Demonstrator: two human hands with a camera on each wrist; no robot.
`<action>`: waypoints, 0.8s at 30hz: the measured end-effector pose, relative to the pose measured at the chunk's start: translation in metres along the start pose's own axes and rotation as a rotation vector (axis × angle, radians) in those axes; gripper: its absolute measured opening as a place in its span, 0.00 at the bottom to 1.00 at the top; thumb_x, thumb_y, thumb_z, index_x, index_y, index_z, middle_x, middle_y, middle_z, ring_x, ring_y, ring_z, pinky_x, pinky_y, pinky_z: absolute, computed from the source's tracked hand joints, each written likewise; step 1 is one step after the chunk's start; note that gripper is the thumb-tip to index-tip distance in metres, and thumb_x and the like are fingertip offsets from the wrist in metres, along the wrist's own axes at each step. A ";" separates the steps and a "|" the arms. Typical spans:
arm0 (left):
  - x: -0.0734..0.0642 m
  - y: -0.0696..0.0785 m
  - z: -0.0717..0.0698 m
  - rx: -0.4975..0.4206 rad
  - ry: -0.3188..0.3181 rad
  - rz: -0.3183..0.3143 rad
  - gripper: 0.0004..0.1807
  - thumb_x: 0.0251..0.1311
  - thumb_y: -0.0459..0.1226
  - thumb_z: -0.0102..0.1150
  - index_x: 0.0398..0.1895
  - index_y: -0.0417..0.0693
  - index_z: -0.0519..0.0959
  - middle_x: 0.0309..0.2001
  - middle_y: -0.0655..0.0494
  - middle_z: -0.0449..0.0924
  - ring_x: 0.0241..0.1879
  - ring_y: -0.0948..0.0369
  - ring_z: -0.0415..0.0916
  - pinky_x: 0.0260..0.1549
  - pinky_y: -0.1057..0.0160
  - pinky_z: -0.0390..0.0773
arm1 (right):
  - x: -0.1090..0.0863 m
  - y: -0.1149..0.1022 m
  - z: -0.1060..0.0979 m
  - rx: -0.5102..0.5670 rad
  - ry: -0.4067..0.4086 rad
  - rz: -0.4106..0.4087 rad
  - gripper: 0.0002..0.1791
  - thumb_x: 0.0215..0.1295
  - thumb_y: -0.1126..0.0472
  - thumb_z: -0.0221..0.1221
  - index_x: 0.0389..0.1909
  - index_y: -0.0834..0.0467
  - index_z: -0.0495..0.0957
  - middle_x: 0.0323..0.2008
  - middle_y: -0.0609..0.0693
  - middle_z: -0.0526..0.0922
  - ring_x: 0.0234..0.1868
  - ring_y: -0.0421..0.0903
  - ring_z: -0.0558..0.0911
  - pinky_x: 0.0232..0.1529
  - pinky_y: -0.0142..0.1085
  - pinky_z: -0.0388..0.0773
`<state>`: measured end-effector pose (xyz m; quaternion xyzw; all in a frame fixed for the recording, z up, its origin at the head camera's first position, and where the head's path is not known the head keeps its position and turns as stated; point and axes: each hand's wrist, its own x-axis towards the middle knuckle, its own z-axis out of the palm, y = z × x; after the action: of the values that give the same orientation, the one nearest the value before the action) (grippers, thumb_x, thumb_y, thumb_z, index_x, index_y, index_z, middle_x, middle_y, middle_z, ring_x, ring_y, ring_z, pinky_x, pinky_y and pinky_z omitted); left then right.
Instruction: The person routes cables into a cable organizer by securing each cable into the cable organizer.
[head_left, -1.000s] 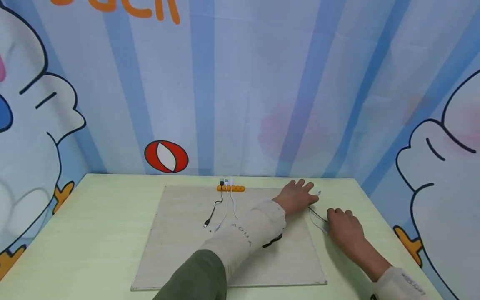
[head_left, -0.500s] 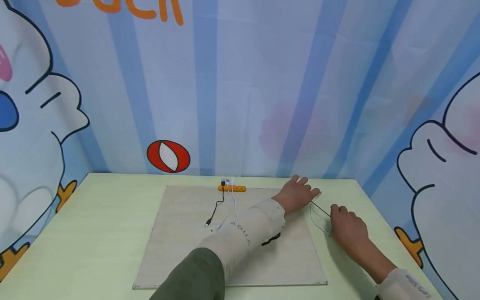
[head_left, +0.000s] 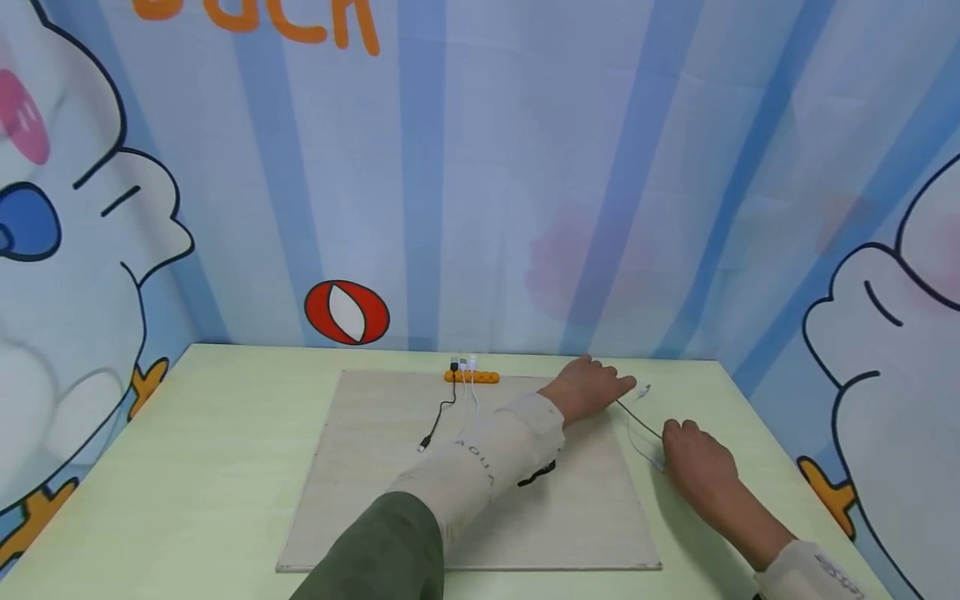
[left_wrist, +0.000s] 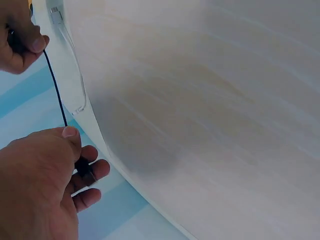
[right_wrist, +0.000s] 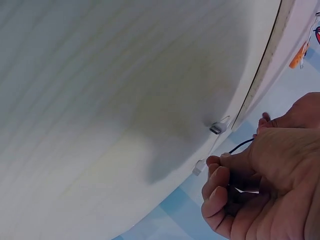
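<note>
Black cable (left_wrist: 57,90): drawn out longer than earlier
Left hand (head_left: 588,390): pinches it
Right hand (head_left: 699,462): pinches it
Sleeve (head_left: 483,437): reads "AQUA"

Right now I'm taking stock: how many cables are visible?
5: one black cable and two white cables in the orange holder, another black cable held in both hands, another white cable right of the board. The left sleeve may hide more.
</note>
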<state>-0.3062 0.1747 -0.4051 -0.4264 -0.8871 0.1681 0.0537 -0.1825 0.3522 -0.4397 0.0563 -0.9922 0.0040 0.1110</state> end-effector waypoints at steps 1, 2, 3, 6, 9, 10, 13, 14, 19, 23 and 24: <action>-0.001 -0.002 0.001 -0.002 0.003 0.006 0.21 0.92 0.37 0.47 0.80 0.64 0.71 0.66 0.64 0.86 0.64 0.62 0.84 0.71 0.61 0.77 | 0.000 0.003 0.008 0.000 0.030 -0.010 0.03 0.73 0.76 0.56 0.37 0.71 0.76 0.29 0.63 0.77 0.27 0.60 0.82 0.29 0.56 0.84; -0.003 -0.003 0.002 -0.009 0.007 0.012 0.20 0.92 0.37 0.46 0.78 0.62 0.73 0.64 0.63 0.87 0.61 0.62 0.85 0.68 0.63 0.79 | 0.000 0.004 0.012 0.002 0.043 -0.014 0.03 0.73 0.76 0.56 0.37 0.70 0.75 0.28 0.63 0.77 0.27 0.60 0.82 0.29 0.56 0.83; -0.005 -0.005 0.003 -0.019 0.012 0.016 0.19 0.92 0.36 0.46 0.76 0.61 0.75 0.62 0.63 0.87 0.59 0.63 0.86 0.65 0.64 0.80 | -0.001 0.005 0.015 0.005 0.055 -0.018 0.03 0.73 0.76 0.56 0.37 0.70 0.75 0.28 0.63 0.77 0.27 0.60 0.82 0.28 0.56 0.83; -0.009 -0.012 0.004 -0.080 0.022 0.024 0.15 0.92 0.37 0.48 0.69 0.57 0.80 0.58 0.60 0.89 0.56 0.63 0.86 0.60 0.66 0.82 | -0.001 0.010 0.028 0.012 0.090 -0.035 0.04 0.74 0.76 0.54 0.36 0.69 0.72 0.26 0.62 0.77 0.26 0.60 0.81 0.27 0.56 0.82; -0.013 -0.021 0.005 -0.182 0.014 0.012 0.12 0.91 0.40 0.52 0.64 0.53 0.82 0.57 0.58 0.89 0.57 0.62 0.87 0.58 0.67 0.83 | 0.001 0.012 0.037 0.035 0.115 -0.050 0.07 0.74 0.76 0.51 0.33 0.67 0.70 0.23 0.61 0.76 0.24 0.59 0.80 0.25 0.57 0.80; -0.014 -0.023 0.005 -0.207 0.008 0.006 0.12 0.90 0.41 0.53 0.64 0.52 0.83 0.57 0.57 0.89 0.57 0.62 0.87 0.58 0.66 0.83 | 0.001 0.012 0.040 0.045 0.113 -0.048 0.08 0.74 0.76 0.52 0.32 0.66 0.70 0.23 0.61 0.75 0.23 0.59 0.80 0.24 0.57 0.80; -0.018 -0.030 0.009 -0.257 -0.016 -0.021 0.14 0.90 0.44 0.54 0.63 0.50 0.84 0.59 0.56 0.89 0.59 0.61 0.87 0.61 0.67 0.83 | 0.000 0.002 0.036 0.063 0.091 -0.055 0.10 0.75 0.76 0.52 0.30 0.66 0.73 0.23 0.62 0.77 0.23 0.57 0.81 0.23 0.56 0.80; -0.019 -0.032 0.010 -0.266 -0.022 -0.029 0.14 0.90 0.45 0.54 0.63 0.50 0.84 0.59 0.56 0.90 0.60 0.61 0.87 0.62 0.67 0.83 | 0.000 -0.001 0.036 0.066 0.088 -0.059 0.10 0.74 0.76 0.53 0.30 0.67 0.74 0.23 0.62 0.78 0.23 0.57 0.82 0.23 0.55 0.80; -0.025 -0.042 0.015 -0.338 -0.027 -0.040 0.14 0.89 0.45 0.56 0.61 0.48 0.86 0.56 0.55 0.91 0.55 0.62 0.86 0.60 0.66 0.82 | 0.007 0.000 0.053 0.060 0.061 -0.076 0.09 0.76 0.73 0.59 0.31 0.66 0.79 0.25 0.61 0.82 0.23 0.57 0.84 0.20 0.52 0.80; -0.031 -0.048 0.014 -0.447 -0.005 -0.041 0.11 0.85 0.42 0.62 0.53 0.47 0.89 0.48 0.54 0.91 0.42 0.65 0.80 0.48 0.68 0.79 | 0.017 0.008 0.079 0.049 -0.017 -0.037 0.11 0.81 0.65 0.64 0.35 0.63 0.80 0.26 0.58 0.84 0.22 0.52 0.84 0.19 0.46 0.78; -0.033 -0.049 0.015 -0.472 0.005 -0.033 0.10 0.85 0.41 0.63 0.51 0.46 0.90 0.45 0.54 0.91 0.38 0.65 0.77 0.45 0.68 0.77 | 0.019 0.010 0.086 0.039 -0.025 -0.032 0.11 0.81 0.63 0.65 0.35 0.63 0.80 0.26 0.57 0.84 0.22 0.50 0.84 0.18 0.44 0.77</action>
<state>-0.3256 0.1173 -0.4003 -0.4130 -0.9086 -0.0458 -0.0422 -0.2214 0.3582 -0.5192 0.0744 -0.9922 0.0209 0.0975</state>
